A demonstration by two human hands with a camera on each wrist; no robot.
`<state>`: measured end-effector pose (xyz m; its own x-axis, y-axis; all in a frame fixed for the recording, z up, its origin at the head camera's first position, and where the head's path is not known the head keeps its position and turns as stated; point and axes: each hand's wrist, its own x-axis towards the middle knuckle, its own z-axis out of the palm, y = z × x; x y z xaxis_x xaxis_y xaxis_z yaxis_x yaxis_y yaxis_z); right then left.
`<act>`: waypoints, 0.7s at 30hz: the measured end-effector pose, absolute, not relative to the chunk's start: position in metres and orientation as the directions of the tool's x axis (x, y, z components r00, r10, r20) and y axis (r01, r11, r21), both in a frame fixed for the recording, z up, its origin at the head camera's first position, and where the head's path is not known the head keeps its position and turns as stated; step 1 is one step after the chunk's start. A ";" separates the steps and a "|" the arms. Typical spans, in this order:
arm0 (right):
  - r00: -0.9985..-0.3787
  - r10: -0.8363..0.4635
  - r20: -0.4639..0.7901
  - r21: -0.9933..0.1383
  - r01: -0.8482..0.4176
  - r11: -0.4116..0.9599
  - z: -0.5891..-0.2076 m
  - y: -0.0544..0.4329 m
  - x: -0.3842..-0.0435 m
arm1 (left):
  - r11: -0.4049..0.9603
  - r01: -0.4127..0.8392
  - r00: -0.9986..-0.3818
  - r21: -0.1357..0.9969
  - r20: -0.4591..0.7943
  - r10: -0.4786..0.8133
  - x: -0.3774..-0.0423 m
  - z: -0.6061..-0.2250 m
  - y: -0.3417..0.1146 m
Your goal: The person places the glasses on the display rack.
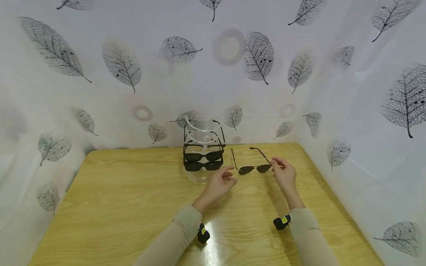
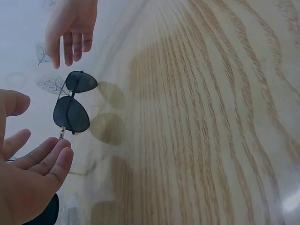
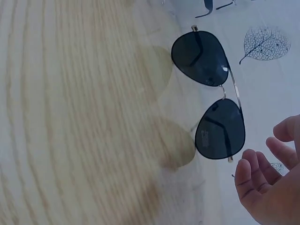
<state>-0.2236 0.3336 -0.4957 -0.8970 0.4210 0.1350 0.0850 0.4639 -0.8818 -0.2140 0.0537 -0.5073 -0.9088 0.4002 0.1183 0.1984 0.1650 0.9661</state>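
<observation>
Aviator sunglasses [image 1: 255,169] with dark lenses and thin metal rims stand on the wooden table, temples unfolded toward the back. In the right wrist view the sunglasses [image 3: 220,129] show a double bridge. My left hand [image 1: 221,181] is by their left hinge, fingers loosely bent and thumb apart; in the left wrist view the fingertips [image 2: 62,146] overlap the hinge end. Beside the right hinge is my right hand [image 1: 284,173], its relaxed fingers [image 3: 255,171] close to the frame with nothing pinched between them.
Left of the aviators stands a clear display rack [image 1: 199,181] holding several glasses, including black sunglasses [image 1: 203,166] at the bottom. A leaf-print curtain [image 1: 206,85] closes off the table's back and sides. The wooden table [image 1: 133,207] spreads out in front and to the left.
</observation>
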 end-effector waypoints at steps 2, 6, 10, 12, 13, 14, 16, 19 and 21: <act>-0.899 0.419 0.129 -0.877 0.094 0.471 -0.498 0.336 -0.224 | 0.185 0.197 -0.913 0.963 0.112 0.392 -0.217 -0.511 0.057; -0.908 0.410 0.089 -0.872 0.128 0.472 -0.500 0.339 -0.225 | 0.215 0.200 -0.923 0.956 0.111 0.368 -0.220 -0.514 0.063; -0.913 0.406 0.036 -0.880 0.163 0.445 -0.504 0.341 -0.227 | 0.244 0.204 -0.929 0.948 0.109 0.354 -0.223 -0.515 0.068; -0.914 0.405 0.019 -0.890 0.169 0.424 -0.506 0.342 -0.228 | 0.255 0.205 -0.929 0.945 0.106 0.354 -0.226 -0.515 0.071; -0.915 0.404 0.014 -0.894 0.170 0.415 -0.508 0.343 -0.228 | 0.259 0.204 -0.929 0.944 0.104 0.354 -0.227 -0.515 0.073; -0.916 0.402 0.011 -0.898 0.168 0.407 -0.509 0.343 -0.229 | 0.257 0.204 -0.929 0.944 0.104 0.355 -0.228 -0.515 0.075; -0.916 0.400 0.004 -0.903 0.169 0.396 -0.511 0.344 -0.229 | 0.257 0.199 -0.929 0.945 0.099 0.358 -0.230 -0.516 0.079; -0.919 0.393 -0.005 -0.900 0.176 0.399 -0.514 0.345 -0.228 | 0.255 0.191 -0.931 0.948 0.093 0.353 -0.231 -0.518 0.085; -0.922 0.386 -0.010 -0.897 0.178 0.404 -0.516 0.345 -0.228 | 0.261 0.180 -0.934 0.948 0.081 0.349 -0.231 -0.520 0.087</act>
<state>-0.2278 0.3446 -0.5156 -0.9224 0.3861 -0.0095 0.1784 0.4040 -0.8972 -0.2313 0.0874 -0.5203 -0.9338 0.3486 0.0810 0.1797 0.2611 0.9485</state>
